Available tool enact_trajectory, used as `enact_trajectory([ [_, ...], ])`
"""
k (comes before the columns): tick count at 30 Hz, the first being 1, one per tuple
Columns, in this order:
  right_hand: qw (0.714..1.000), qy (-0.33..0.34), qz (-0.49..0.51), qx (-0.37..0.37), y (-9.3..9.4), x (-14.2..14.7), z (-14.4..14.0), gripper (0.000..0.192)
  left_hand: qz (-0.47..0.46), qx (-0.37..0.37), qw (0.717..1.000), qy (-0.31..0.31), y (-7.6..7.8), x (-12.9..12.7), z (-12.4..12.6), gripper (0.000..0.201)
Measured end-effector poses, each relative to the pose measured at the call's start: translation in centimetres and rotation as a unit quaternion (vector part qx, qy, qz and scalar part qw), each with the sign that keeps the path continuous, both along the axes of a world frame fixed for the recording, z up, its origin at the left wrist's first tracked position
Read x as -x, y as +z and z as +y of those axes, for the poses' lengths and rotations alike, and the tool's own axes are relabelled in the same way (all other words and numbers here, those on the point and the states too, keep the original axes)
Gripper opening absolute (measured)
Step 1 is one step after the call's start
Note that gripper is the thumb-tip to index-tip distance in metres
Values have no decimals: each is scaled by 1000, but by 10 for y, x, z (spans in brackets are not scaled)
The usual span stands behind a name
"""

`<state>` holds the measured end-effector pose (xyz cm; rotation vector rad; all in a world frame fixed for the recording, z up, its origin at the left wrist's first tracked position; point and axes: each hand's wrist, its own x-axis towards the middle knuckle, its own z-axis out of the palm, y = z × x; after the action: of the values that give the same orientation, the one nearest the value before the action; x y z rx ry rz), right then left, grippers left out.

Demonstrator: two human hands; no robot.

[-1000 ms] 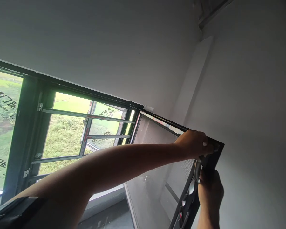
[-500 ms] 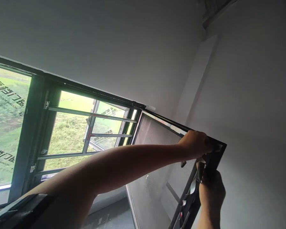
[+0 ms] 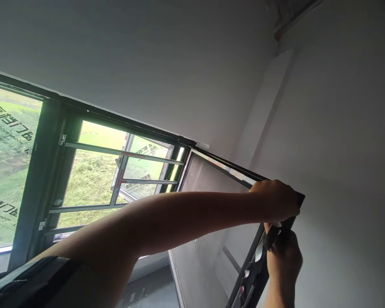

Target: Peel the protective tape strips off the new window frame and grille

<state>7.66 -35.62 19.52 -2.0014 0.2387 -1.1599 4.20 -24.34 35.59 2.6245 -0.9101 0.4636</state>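
Gripping screen sash (image 3: 211, 201), window lettering mirrored

Dim backlit interior, bright window (image 3: 93, 179) glare

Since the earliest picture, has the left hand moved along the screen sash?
Yes. The left hand has slid outward along the screen sash, now covering its top outer corner, farther from the window frame.
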Motion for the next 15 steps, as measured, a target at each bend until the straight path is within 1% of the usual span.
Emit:
enact_trajectory([
  [3,999,18,6,-32,4,7,5,45,-8,4,1000,10,2,1,-2,24],
  [6,998,23,14,-55,7,10,7,46,3,35,999,9,3,4,0,24],
  [9,998,14,20,-58,9,9,7,45,9,78,997,1,0,3,4,22],
  [13,999,-8,41,-27,10,6,5,38,26,141,990,-10,-10,-13,16,30],
  [15,998,-13,60,-24,13,7,5,38,9,161,987,-4,-15,-24,28,31],
])
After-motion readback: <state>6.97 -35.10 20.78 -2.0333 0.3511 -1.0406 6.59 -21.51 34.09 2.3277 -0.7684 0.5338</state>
